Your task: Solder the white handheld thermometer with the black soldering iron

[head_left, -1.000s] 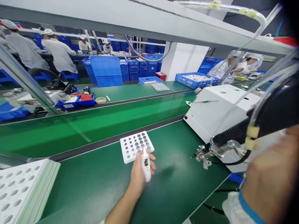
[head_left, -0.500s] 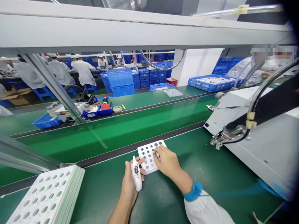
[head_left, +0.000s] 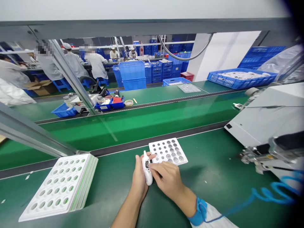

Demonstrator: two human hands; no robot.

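Observation:
My left hand grips a small white handheld device, held upright over the green bench. My right hand has its fingertips pinched at the dark opening near the top of that device; whether a small part sits between the fingers is hidden. Just beyond the hands lies a white tray with round pockets, several of them holding coin cells. A blue wrist strap circles my right wrist.
A stack of empty white pocket trays lies at the left. A white machine with a cabled tool stands at the right. Beyond runs a green conveyor, then blue bins, crates and several people working.
My right hand left the coin-cell tray and came back to the device in my left hand. The view swung left, and the machine now sits further right.

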